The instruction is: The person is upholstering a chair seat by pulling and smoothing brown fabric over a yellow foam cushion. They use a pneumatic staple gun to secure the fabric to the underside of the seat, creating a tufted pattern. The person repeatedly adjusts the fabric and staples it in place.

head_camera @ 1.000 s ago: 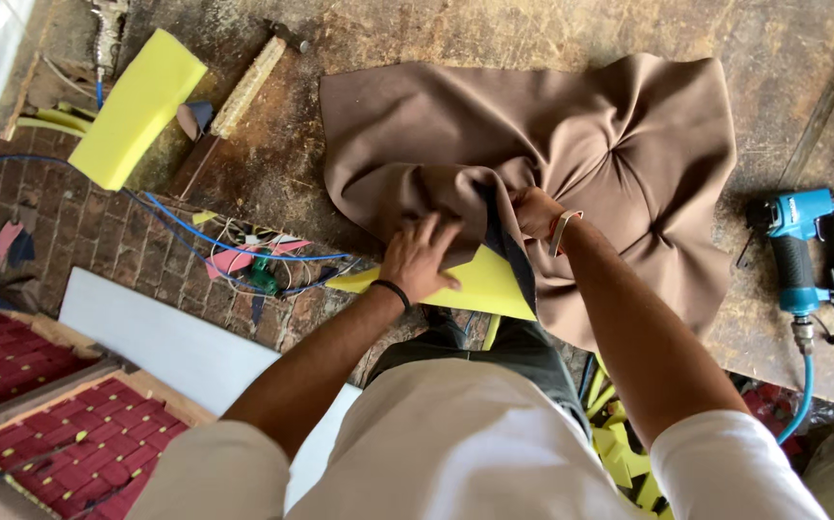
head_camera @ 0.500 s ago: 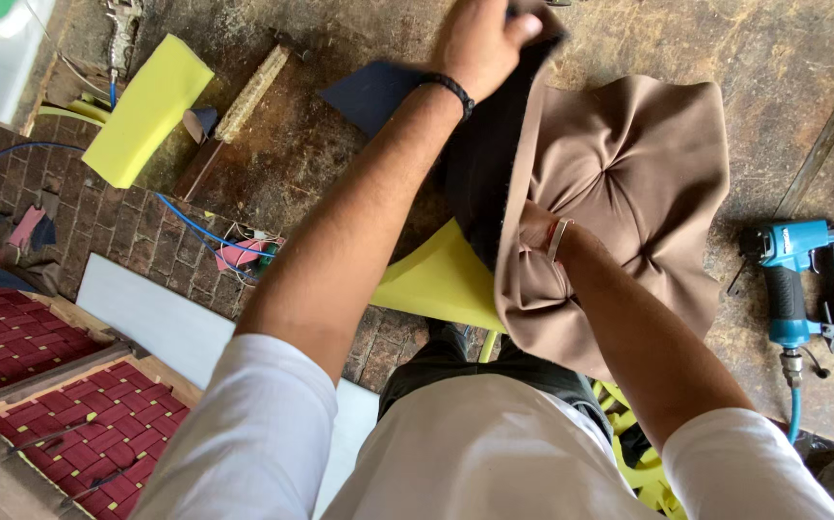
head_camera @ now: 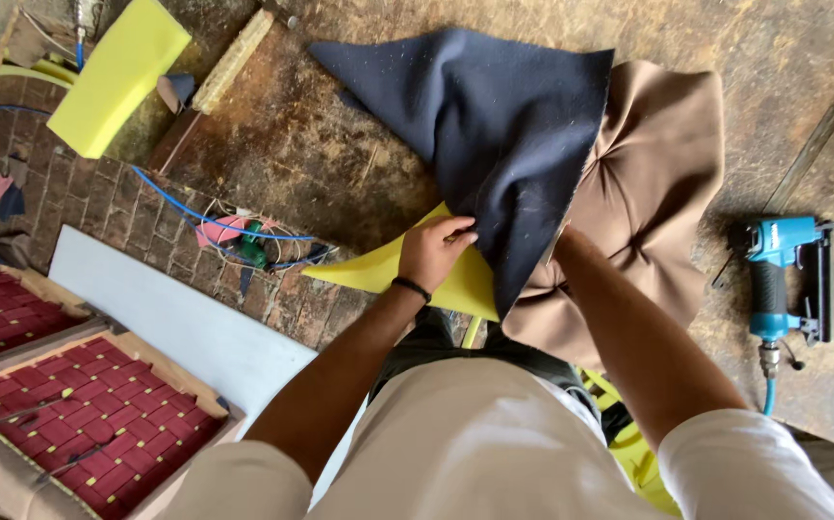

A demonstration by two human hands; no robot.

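The person's left hand [head_camera: 433,252] lies palm down, fingers bent, on a wedge of yellow foam sheet [head_camera: 378,273] at the near edge of the worn brown tabletop [head_camera: 340,154]. Its fingertips touch the edge of a dark navy fabric flap [head_camera: 494,125], but whether they pinch the cloth cannot be told. A black band sits on that wrist.

The right hand is hidden under the navy flap; only the forearm shows, running up to the spot where the flap meets a tan tufted cushion cover [head_camera: 657,183], so its grip cannot be told. The navy flap is the underside of the same piece, folded back over the left part of the tan cover and spread flat toward the far side of the tabletop. The tan cover lies pleated to the right of it, partly under the right forearm.

A blue pneumatic stapler [head_camera: 782,274] with a hose rests on the tabletop, well apart to the right. A second yellow foam block [head_camera: 118,77] lies at the far left corner. On the floor to the left stand red tufted panels in wooden frames [head_camera: 80,424] beside a white board [head_camera: 176,323].
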